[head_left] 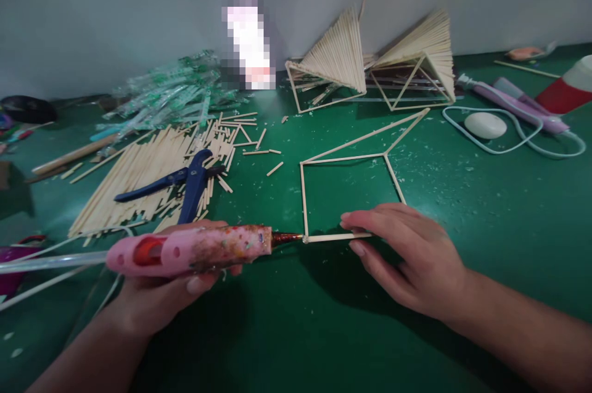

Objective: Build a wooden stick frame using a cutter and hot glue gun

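Note:
My left hand (171, 288) is wrapped round a pink hot glue gun (198, 251), its body smeared with brown residue and a clear glue stick (60, 262) entering from behind. The nozzle (287, 237) meets the near left corner of a wooden stick frame (304, 198). With thumb and fingers, my right hand (411, 254) pinches the near stick of that frame. Four-sided at the front, the frame has two further sticks that meet at a point at the far right. My right hand hides its near right corner.
Blue cutters (197, 186) lie on a pile of wooden sticks (134, 180) at left, near plastic wrappers (176, 87). Two stick-built models (333, 66) stand at the back. A purple tool (518, 106), white oval object (485, 125) and red-and-white cup (568, 87) are at right.

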Demonstrator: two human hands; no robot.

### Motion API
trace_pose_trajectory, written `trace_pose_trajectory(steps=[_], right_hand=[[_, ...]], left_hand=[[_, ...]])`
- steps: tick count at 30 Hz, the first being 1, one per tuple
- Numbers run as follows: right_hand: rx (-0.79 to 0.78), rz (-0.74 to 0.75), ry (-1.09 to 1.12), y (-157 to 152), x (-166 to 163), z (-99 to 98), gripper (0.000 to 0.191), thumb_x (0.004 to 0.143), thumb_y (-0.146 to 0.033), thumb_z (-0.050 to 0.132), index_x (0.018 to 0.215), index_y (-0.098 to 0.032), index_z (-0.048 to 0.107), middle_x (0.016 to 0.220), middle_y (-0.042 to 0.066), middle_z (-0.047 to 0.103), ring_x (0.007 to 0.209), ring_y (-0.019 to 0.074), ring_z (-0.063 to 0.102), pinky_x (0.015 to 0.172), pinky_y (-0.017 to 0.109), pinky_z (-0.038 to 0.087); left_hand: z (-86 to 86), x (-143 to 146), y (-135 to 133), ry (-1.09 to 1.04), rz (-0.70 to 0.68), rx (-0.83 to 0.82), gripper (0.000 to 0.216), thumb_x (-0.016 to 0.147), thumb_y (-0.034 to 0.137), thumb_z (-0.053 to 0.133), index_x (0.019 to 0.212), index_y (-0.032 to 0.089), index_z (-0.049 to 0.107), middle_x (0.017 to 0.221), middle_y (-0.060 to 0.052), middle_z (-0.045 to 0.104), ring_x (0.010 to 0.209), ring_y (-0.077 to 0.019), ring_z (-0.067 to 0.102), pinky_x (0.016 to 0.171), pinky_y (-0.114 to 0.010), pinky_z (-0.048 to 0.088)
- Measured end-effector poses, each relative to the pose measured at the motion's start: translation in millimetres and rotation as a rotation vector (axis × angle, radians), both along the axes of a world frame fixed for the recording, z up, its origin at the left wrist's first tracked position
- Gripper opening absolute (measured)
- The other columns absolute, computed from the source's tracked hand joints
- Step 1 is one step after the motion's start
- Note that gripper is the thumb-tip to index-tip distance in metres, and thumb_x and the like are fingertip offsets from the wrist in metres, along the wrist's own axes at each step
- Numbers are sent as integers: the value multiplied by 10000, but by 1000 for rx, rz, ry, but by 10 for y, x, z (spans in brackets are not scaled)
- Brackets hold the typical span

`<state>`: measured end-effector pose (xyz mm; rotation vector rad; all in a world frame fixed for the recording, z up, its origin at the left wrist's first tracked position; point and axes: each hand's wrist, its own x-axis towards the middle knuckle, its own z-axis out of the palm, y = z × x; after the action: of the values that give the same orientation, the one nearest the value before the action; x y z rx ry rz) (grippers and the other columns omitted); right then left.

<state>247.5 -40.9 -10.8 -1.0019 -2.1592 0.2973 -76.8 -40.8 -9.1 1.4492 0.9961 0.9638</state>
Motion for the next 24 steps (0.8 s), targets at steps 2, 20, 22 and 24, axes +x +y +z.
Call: trace_pose_trajectory(steps=[2, 20, 22, 24], right_hand=[[1, 0, 1, 1, 1, -1, 256, 856, -140, 572, 1112, -150, 560, 896, 31, 716, 764, 145, 636, 711, 303, 488], [5, -1, -15, -5, 15, -4, 268, 853, -145, 570, 1120, -165, 548, 915, 38, 715, 775, 158, 652, 717, 317, 506], [8, -3, -16, -3, 16, -2, 269, 852, -142, 571, 1119, -164, 548, 914, 36, 717, 775, 157, 651, 717, 317, 506], [13, -5, -15, 2, 17, 2, 271, 849, -139, 573, 1118, -161, 549, 912, 37, 719, 775, 155, 650, 717, 315, 506]], left_hand=[[7, 7, 0, 0, 8, 18, 448, 726, 204, 683, 1164, 291, 643, 835, -37, 752, 615, -209, 691, 422, -213, 511], [12, -16, 41, 71, 5, 24, 425, 710, 215, 690, 1123, 311, 673, 819, -48, 741, 619, -215, 671, 539, -295, 558], [50, 18, 45, 78, 25, 33, 369, 704, 236, 710, 1064, 312, 702, 787, -44, 739, 604, -215, 673, 505, -276, 549], [111, 88, 41, 67, 47, 28, 296, 705, 267, 721, 998, 309, 726, 765, -35, 738, 590, -204, 672, 453, -240, 522]])
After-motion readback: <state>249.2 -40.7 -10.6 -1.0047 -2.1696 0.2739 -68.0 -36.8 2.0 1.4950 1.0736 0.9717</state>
